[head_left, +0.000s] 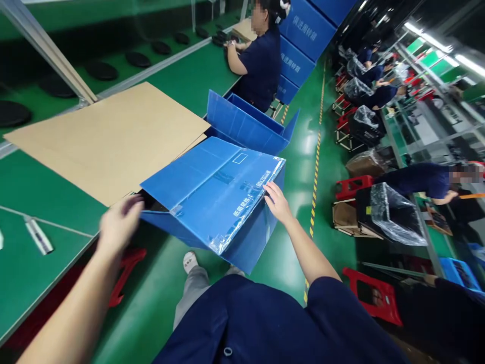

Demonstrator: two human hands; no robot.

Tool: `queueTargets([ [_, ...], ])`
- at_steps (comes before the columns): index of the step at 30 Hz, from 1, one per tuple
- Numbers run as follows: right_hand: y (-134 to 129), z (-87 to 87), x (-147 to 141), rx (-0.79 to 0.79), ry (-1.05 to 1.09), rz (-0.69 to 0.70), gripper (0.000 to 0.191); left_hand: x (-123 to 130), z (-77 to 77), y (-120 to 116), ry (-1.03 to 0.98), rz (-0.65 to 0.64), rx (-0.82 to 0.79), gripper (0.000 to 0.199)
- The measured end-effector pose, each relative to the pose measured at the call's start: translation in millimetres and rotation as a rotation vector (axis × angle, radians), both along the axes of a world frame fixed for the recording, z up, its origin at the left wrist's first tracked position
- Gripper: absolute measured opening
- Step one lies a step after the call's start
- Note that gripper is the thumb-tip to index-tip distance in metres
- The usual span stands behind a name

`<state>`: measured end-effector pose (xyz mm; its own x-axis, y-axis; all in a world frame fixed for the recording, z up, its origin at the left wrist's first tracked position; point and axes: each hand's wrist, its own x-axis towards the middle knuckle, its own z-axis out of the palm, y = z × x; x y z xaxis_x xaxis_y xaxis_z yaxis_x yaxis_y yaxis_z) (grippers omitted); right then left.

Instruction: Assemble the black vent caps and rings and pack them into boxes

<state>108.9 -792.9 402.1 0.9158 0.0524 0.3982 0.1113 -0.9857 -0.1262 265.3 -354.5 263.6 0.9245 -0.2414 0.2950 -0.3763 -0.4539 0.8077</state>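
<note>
A blue corrugated box (227,192) with white printing and clear tape is tilted on its side in front of me, with its flaps spread at the left end. My right hand (278,202) grips its right-hand edge, fingers lying over the taped corner. At the flap end, my left hand (120,222) is beside the dark opening, its fingers smeared by motion; whether it touches the flap I cannot tell. The contents are hidden. Behind this box stands a second blue box (246,121) with raised flaps.
Flat brown cardboard sheets (113,136) lie on the green worktable (26,182) at left. A white-handled tool (39,236) is near its front edge. A co-worker (261,60) sits beyond, beside stacked blue boxes (299,35). Red stools (373,293) and black bins stand at right.
</note>
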Motion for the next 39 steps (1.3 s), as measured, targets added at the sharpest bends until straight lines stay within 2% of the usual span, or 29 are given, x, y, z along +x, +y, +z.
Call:
queueTargets([
  [1,-5.9,1.6,1.5,-0.011,0.015,0.055,0.047,-17.0,18.0,-26.2,0.046,-0.082,-0.081,0.063],
  [2,-11.0,3.8,3.5,-0.020,0.025,0.110,0.047,-35.4,37.5,-54.9,0.044,-0.279,-0.109,0.063],
  [4,-19.7,9.6,7.1,-0.039,0.033,0.207,0.044,-72.3,72.1,-112.1,-0.002,-0.629,-0.036,0.070],
  [5,-23.4,12.9,7.7,-0.048,0.029,0.243,0.042,-88.7,84.2,-136.8,-0.030,-0.713,0.054,0.075],
  [6,-26.8,16.3,6.9,-0.056,0.020,0.270,0.039,-102.9,92.0,-157.0,-0.057,-0.737,0.159,0.079],
  [8,-33.9,23.2,-0.1,-0.060,-0.003,0.313,0.035,-122.4,97.1,-181.1,-0.107,-0.683,0.367,0.082],
  [11,-49.0,34.7,-26.8,-0.010,-0.040,0.341,0.033,-130.9,95.0,-183.0,-0.123,-0.557,0.561,0.072],
  [15,-85.8,52.5,-83.4,0.232,-0.168,0.315,0.032,-127.8,95.8,-167.5,-0.103,-0.410,0.589,0.064],
  [18,-118.5,60.6,-123.0,0.375,-0.243,0.269,0.028,-138.1,94.2,-170.3,-0.143,-0.453,0.548,0.058],
  [21,-141.8,57.3,-141.3,0.464,-0.336,0.092,0.027,-163.2,91.7,-186.6,-0.224,-0.496,0.474,0.054],
  [24,-150.2,45.2,-130.7,0.551,-0.420,-0.121,0.034,-193.8,94.5,-202.4,-0.292,-0.572,0.363,0.049],
  [27,-143.5,32.1,-101.1,0.545,-0.418,-0.223,0.033,-216.0,106.3,-206.4,-0.202,-0.821,0.299,0.041],
  [29,-132.5,26.9,-83.4,0.532,-0.407,-0.227,0.032,-219.8,118.1,-203.9,-0.058,-0.967,0.305,0.038],
  [31,-119.2,23.8,-77.2,0.499,-0.431,-0.181,0.037,-215.0,129.9,-200.2,0.103,-1.013,0.329,0.037],
  [34,-100.6,12.5,-97.5,0.387,-0.456,-0.030,0.052,-200.4,141.2,-195.1,0.282,-0.990,0.343,0.041],
  [37,-85.6,-24.0,-139.7,0.308,-0.226,0.266,0.036,-188.6,145.0,-189.5,0.312,-0.999,0.335,0.043],
  [38,-81.2,-42.0,-152.9,0.323,-0.097,0.329,0.032,-186.1,146.0,-187.9,0.314,-1.016,0.330,0.044],
  [39,-77.2,-61.5,-163.7,0.374,0.035,0.313,0.031,-184.3,147.4,-187.0,0.330,-1.043,0.334,0.045],
])
